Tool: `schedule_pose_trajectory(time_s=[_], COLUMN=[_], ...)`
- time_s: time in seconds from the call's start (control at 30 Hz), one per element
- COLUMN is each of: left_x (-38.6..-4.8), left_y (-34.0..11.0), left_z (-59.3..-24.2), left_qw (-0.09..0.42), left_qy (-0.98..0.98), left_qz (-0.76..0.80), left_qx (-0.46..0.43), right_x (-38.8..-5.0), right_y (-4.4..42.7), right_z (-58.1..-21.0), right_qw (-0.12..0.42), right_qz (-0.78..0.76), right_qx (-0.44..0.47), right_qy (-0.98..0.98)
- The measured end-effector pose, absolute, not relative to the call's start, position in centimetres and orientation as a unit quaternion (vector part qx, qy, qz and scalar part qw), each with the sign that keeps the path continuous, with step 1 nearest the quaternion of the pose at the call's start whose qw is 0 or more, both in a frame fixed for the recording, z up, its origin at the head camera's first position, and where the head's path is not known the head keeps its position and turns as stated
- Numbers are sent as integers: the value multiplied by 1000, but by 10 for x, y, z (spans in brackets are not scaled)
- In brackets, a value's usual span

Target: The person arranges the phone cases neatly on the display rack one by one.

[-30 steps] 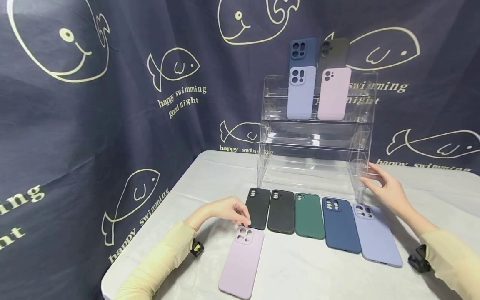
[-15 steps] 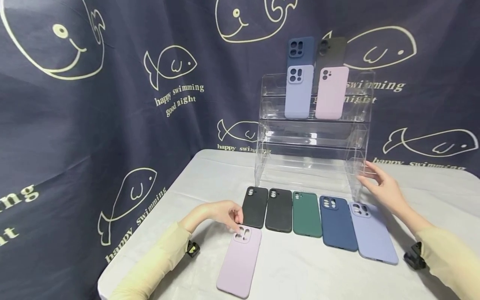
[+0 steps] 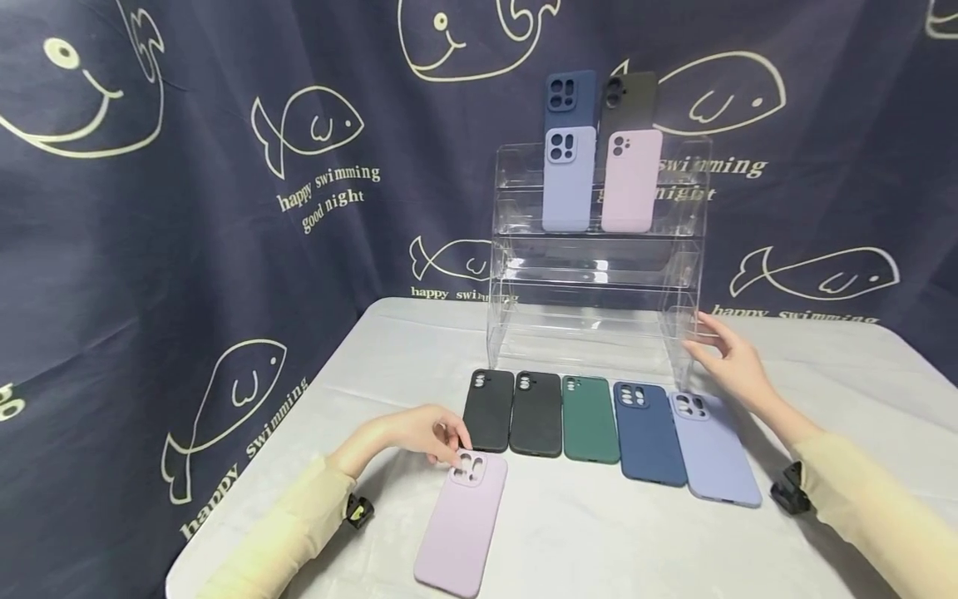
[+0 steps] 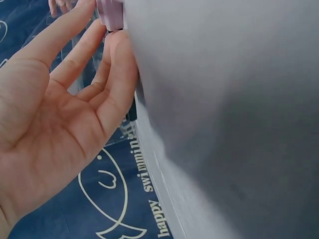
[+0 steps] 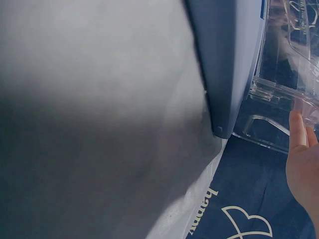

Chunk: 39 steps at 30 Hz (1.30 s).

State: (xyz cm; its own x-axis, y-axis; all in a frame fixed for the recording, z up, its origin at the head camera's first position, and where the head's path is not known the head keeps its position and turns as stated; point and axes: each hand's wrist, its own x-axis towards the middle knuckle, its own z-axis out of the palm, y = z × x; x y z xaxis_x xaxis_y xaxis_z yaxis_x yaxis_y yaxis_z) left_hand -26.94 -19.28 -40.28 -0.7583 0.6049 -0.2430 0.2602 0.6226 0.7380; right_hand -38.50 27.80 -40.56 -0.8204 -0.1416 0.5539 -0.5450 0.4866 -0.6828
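Observation:
My left hand (image 3: 428,433) is at the camera-hole end of a lilac phone case (image 3: 460,532) lying on the near table, thumb and fingertips pinching its upper left corner. The left wrist view has the hand (image 4: 65,104) palm toward the camera, fingertips at the lilac case (image 4: 112,14). With thumb and fingers, my right hand (image 3: 733,366) grips the lower right side of a clear tiered rack (image 3: 599,274). In the right wrist view the fingers (image 5: 297,130) rest against the clear plastic, beside a light blue case (image 5: 244,64).
Before the rack lies a row of cases: two black (image 3: 490,412) (image 3: 535,416), one green (image 3: 591,420), one dark blue (image 3: 651,437), one light blue (image 3: 716,453). On the rack's upper tiers stand dark blue (image 3: 582,104), dark grey (image 3: 636,104), light blue (image 3: 569,187) and pink (image 3: 631,187) cases.
The head view has swung right. My left hand has shifted from just above the lilac case's top edge onto its upper left corner. My right hand keeps its place on the rack.

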Motion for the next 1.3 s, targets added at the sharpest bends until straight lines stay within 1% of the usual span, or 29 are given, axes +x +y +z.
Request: schedule_pose_trajectory(time_s=[0.1,0.2,0.43,0.53,0.6,0.73,0.93,1.1,1.3], left_x=[-268,-263,-252,-252,-254,-258,-271,-279,-285], left_y=[-190,-187,-176,-174,-174,-175,-173,-169,-160], left_z=[-404,-402,-395,-394,-394,-395,-393,-389,-382], left_qw=[238,222,156,140,129,118,88,57,21], left_qy=[873,884,910,910,905,892,873,864,860], left_qz=[340,314,216,206,209,252,342,382,403], left_qx=[258,268,317,331,348,357,336,323,313], right_x=[-384,-382,-381,-382,-383,-381,-380,-378,-361], right_y=[279,278,274,274,275,277,276,274,267], right_z=[-406,-405,-404,-405,-406,-406,-403,-401,-386], right_qw=[218,218,219,221,219,214,203,203,196], right_qz=[467,472,482,477,474,471,469,481,486], right_qx=[206,207,212,206,202,197,194,195,193], right_qy=[-832,-829,-821,-825,-828,-833,-837,-830,-830])
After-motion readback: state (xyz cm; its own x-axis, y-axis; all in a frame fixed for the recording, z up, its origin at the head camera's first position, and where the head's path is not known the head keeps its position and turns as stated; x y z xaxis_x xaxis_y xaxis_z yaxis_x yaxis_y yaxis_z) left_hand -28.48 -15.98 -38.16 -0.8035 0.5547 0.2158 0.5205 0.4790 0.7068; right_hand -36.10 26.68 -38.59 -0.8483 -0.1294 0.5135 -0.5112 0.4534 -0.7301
